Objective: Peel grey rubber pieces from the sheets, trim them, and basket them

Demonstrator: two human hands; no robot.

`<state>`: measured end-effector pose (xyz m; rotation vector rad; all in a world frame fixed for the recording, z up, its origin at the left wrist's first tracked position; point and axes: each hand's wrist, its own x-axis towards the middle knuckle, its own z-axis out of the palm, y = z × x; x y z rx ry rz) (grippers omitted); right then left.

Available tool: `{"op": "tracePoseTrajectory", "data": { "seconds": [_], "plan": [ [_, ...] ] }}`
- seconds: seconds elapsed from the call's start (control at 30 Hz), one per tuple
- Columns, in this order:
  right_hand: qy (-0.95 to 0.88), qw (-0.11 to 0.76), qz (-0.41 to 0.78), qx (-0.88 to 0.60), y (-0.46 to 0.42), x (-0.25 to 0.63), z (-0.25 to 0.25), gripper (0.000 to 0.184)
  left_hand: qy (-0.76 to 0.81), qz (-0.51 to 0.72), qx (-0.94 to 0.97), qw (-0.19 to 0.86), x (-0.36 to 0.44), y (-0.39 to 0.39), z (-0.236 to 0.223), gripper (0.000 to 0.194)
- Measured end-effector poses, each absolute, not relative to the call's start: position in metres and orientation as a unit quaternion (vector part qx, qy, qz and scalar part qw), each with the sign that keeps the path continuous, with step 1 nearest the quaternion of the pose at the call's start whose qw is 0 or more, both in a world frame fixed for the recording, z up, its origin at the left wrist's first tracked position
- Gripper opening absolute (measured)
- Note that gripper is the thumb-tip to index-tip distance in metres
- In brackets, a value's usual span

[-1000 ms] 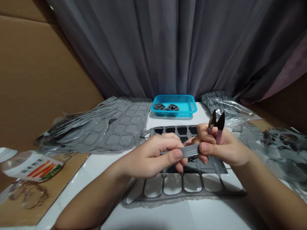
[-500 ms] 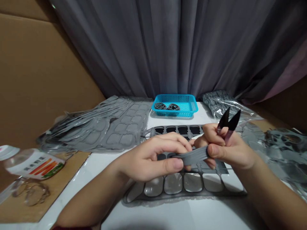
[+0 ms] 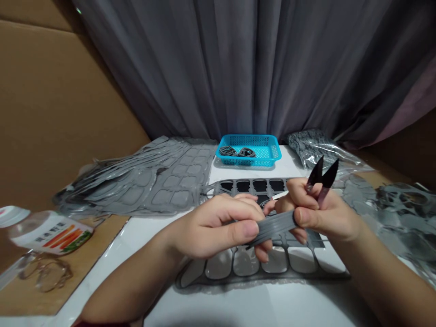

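Between my two hands is a thin stack of grey rubbery pieces [image 3: 276,227], seen from its layered edge. My left hand [image 3: 221,225] pinches the stack's left end between thumb and fingers. At the other end, my right hand [image 3: 316,211] grips it with thumb and fingers. Thread snips [image 3: 322,176] with dark blades also sit in my right hand, their blades apart and pointing up. Below both hands lies a grey cut-out sheet [image 3: 260,274] with rows of rounded openings; part of it is hidden by my hands.
A blue basket [image 3: 248,160] with a few grey pieces stands at the back. Stacked grey sheets [image 3: 177,177] lie left, a clear bag [image 3: 316,145] back right, and grey scraps [image 3: 402,213] right. A bottle [image 3: 51,231] and glasses [image 3: 47,274] are at the left.
The stack's left end has tipped downward between my hands. My left fingers have shifted around it, with fingertips now showing beneath. The snips have moved slightly left and down.
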<state>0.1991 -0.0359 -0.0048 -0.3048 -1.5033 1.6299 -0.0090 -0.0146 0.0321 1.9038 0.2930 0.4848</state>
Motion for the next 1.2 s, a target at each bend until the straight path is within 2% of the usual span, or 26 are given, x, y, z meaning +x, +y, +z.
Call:
{"op": "tracePoseTrajectory", "data": {
  "seconds": [0.13, 0.27, 0.43, 0.5, 0.63, 0.77, 0.9, 1.2],
  "plan": [
    [-0.611, 0.418, 0.661, -0.121, -0.035, 0.197, -0.006, 0.036, 0.110, 0.211, 0.790, 0.565, -0.009, -0.015, 0.028, 0.029],
    [-0.609, 0.435, 0.648, -0.141, -0.034, 0.197, -0.009, 0.036, 0.150, 0.202, 0.735, 0.629, -0.009, -0.017, 0.024, 0.035],
    [-0.627, 0.447, 0.621, -0.149, -0.033, 0.198, -0.007, 0.037, 0.181, 0.232, 0.731, 0.615, -0.009, -0.017, 0.022, 0.031],
    [-0.668, 0.449, 0.561, -0.194, -0.033, 0.200, -0.003, 0.035, 0.187, 0.243, 0.728, 0.614, -0.008, -0.017, 0.022, 0.029],
    [-0.761, 0.477, 0.294, -0.327, -0.035, 0.208, 0.006, 0.043, 0.213, 0.264, 0.687, 0.643, -0.007, -0.017, 0.024, 0.028],
    [-0.834, 0.412, 0.116, -0.347, -0.042, 0.215, 0.015, 0.051, 0.218, 0.271, 0.686, 0.639, -0.007, -0.018, 0.022, 0.027],
    [-0.866, 0.362, 0.058, -0.339, -0.048, 0.215, 0.016, 0.062, 0.221, 0.274, 0.716, 0.603, -0.007, -0.017, 0.020, 0.028],
    [-0.851, 0.369, -0.052, -0.371, -0.045, 0.213, 0.014, 0.065, 0.188, 0.280, 0.732, 0.592, -0.007, -0.018, 0.022, 0.022]
  ]
}}
